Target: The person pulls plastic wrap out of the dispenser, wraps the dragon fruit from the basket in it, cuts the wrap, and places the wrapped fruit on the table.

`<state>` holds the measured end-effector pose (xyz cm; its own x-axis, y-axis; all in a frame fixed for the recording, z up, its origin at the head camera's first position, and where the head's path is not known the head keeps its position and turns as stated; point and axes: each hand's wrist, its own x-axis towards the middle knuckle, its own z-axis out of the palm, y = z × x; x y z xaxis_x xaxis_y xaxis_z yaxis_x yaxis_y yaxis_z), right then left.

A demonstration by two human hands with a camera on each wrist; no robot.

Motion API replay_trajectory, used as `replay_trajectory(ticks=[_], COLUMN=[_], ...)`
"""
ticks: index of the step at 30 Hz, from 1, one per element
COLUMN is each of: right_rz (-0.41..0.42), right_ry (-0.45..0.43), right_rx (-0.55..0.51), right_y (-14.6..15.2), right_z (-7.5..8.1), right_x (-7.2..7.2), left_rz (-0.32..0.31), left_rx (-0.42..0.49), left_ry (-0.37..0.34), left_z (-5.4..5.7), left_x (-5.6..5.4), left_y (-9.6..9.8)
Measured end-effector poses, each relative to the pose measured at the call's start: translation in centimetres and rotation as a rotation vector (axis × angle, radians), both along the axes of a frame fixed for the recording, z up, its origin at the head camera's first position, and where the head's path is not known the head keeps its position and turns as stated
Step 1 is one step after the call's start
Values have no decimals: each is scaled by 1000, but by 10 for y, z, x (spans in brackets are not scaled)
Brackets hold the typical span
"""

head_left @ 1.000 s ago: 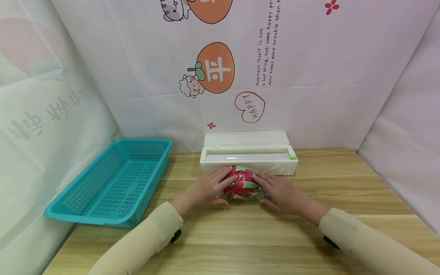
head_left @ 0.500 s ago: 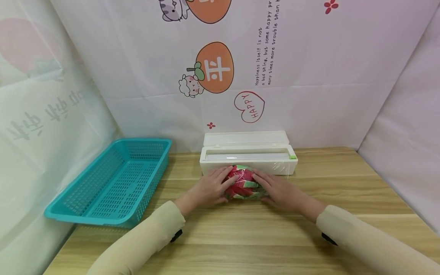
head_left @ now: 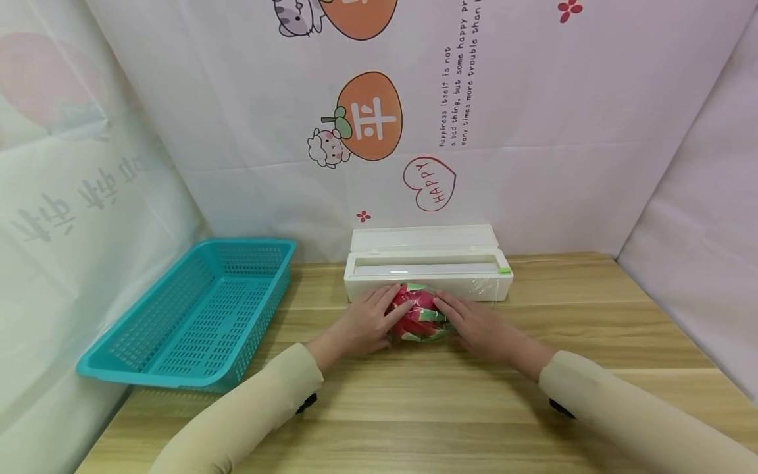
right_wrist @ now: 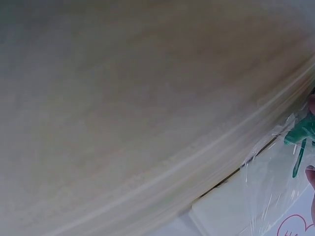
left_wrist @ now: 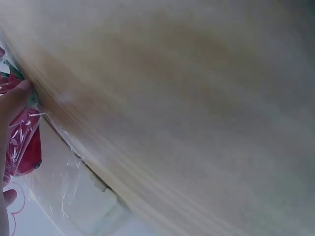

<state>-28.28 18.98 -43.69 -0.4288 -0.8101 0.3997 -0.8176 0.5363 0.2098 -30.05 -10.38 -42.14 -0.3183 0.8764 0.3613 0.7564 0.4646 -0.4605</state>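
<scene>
A red dragon fruit with green scales lies under shiny clear cling film, close against the front of a white cling film dispenser. From the left side my left hand grips it, fingers over its top. My right hand holds the other end. The left wrist view catches the fruit's red skin beneath wrinkled film, partly behind the hand. At the edge of the right wrist view, green scales show near the fingers, and clear film stretches beside them toward the dispenser.
The dispenser's lid stands open at the back, a green piece at its right end. A teal plastic basket sits at the left. Printed white cloth walls in the wooden table.
Both hands have stayed on the dragon fruit. The right hand has shifted slightly left and the forearms have drawn a little closer together. The film at the fruit's front looks more gathered in.
</scene>
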Motion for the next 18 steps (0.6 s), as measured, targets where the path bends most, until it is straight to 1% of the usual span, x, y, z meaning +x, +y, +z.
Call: replay_trajectory(ticks=[3,10,13,18], right_rz=[-2,-17,-18,-18], right_ry=[15,43,44,36], right_rx=[1,33,34,32], right_y=[0,-1,-1,-1], right_z=[0,0,0,1], right_x=[-1,-3,-3,-2], left_rz=[1,-12,-12,-6], left_rx=[-8,3,-3,-25], left_ry=[12,33,29,2], left_z=[1,0,0,1], left_x=[0,-2,-2,-3], left_y=[0,1,2,2])
